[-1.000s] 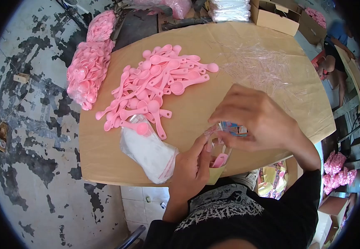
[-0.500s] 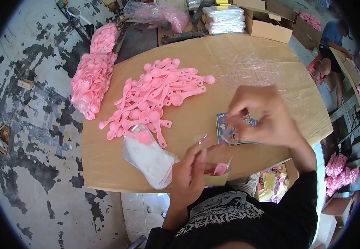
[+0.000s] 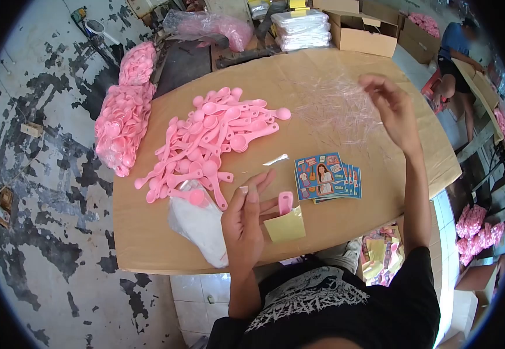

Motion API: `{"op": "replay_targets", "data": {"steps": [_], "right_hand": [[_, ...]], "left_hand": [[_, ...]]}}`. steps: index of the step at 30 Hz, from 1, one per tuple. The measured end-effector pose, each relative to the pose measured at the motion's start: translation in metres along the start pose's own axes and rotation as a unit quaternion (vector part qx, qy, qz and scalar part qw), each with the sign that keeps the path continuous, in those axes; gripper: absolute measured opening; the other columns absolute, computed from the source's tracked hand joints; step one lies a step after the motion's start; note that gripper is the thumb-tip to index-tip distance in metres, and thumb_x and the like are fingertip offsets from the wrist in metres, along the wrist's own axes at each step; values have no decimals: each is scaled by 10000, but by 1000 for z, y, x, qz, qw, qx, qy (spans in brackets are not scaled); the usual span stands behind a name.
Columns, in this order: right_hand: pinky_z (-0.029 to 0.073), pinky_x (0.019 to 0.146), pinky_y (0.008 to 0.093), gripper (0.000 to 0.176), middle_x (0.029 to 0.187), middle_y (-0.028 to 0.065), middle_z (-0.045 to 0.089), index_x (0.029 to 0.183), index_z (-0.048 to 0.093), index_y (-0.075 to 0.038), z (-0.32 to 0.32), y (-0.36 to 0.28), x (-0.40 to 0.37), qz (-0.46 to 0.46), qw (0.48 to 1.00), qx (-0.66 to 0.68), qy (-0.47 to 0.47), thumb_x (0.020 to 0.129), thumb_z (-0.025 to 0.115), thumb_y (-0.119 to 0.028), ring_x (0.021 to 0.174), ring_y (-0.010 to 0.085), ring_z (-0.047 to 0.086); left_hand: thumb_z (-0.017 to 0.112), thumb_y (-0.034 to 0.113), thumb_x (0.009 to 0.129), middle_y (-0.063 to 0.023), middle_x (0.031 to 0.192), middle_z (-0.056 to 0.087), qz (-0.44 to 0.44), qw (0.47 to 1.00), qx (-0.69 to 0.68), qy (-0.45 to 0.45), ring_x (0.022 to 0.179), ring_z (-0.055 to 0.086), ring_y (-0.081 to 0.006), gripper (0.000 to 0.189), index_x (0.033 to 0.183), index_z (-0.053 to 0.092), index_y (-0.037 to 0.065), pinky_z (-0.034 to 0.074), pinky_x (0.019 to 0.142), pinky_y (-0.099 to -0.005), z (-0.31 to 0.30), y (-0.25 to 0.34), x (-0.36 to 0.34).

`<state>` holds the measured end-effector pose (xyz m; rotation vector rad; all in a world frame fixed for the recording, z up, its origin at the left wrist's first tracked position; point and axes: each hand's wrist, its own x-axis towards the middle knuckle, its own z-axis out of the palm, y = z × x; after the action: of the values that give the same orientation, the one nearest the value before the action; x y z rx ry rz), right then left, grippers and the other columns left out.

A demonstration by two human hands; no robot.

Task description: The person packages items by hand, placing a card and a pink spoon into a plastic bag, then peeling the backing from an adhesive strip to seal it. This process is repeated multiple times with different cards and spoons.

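My left hand is closed at the near side of the table, gripping a pink spoon together with a yellowish card. Only the spoon's handle end shows above the card. A shiny bit of clear plastic shows just above my left fingertips. My right hand is raised, its fingers loosely bent and apart, over the right edge of a heap of thin clear plastic strips. Between my hands lies a fanned stack of blue printed cards.
Pink measuring spoons are heaped at left of the table, beside a stack of clear plastic bags. Filled bags of spoons stand beyond the left edge. A cardboard box stands at the back. Another person sits far right.
My right hand has moved away from my left, up and over the plastic strips, and its fingers have spread. The blue cards are now uncovered. My left hand has shifted slightly left with the spoon and card.
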<state>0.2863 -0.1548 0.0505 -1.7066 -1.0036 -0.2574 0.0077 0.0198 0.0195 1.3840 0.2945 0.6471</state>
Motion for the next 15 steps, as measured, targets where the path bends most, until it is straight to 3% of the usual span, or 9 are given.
{"op": "replay_targets", "data": {"steps": [2, 4, 6, 7, 8, 11, 15], "right_hand": [[508, 818, 297, 295, 1031, 118, 681, 1160, 627, -11, 11, -34, -14, 66, 967, 183, -166, 875, 554, 19, 906, 162, 645], [532, 756, 304, 267, 930, 106, 696, 1142, 635, -21, 39, -66, -29, -11, 951, 114, -287, 876, 620, -36, 826, 154, 670], [552, 714, 302, 272, 868, 99, 712, 1132, 640, -34, 63, -87, -41, 23, 934, 86, -347, 870, 679, -97, 781, 165, 690], [553, 714, 298, 258, 866, 98, 716, 1114, 648, -33, 69, -87, -45, 42, 931, 136, -336, 869, 685, -107, 789, 165, 694], [554, 715, 294, 245, 864, 98, 719, 1096, 656, -33, 76, -84, -48, 60, 925, 186, -325, 869, 692, -116, 797, 166, 698], [554, 723, 284, 184, 882, 98, 725, 1034, 685, -31, 91, -70, -54, 41, 912, 245, -327, 869, 697, -110, 817, 158, 701], [550, 743, 286, 133, 887, 95, 726, 971, 717, -34, 85, -72, -49, 25, 915, 195, -353, 856, 707, -99, 851, 154, 700]], "left_hand": [[349, 195, 1045, -269, 1288, 544, 17, 1000, 4, -11, 929, 694, -295, 393, 1301, 418, -95, 605, 737, -324, 8, -1, 11], [353, 206, 1046, -276, 1282, 543, 39, 999, 22, -20, 956, 687, -301, 405, 1310, 411, -95, 604, 754, -324, 9, -9, 15], [359, 213, 1045, -282, 1281, 540, 80, 996, 40, -30, 965, 683, -303, 412, 1316, 411, -93, 602, 769, -323, 9, -19, 20], [362, 216, 1045, -285, 1280, 538, 101, 993, 49, -35, 970, 681, -304, 415, 1319, 411, -92, 600, 776, -323, 10, -19, 22], [381, 174, 1046, -216, 1278, 564, 38, 999, -27, -21, 1219, 536, -270, 381, 1292, 480, -99, 482, 984, -344, 13, -12, 17], [387, 189, 1046, -211, 1272, 570, -9, 997, -77, 8, 1188, 556, -254, 385, 1280, 502, -94, 484, 975, -333, 8, -7, 18], [389, 239, 1042, -259, 1258, 562, 33, 999, 13, -11, 1028, 655, -277, 418, 1277, 482, -93, 586, 823, -329, 4, -19, 21]]}}
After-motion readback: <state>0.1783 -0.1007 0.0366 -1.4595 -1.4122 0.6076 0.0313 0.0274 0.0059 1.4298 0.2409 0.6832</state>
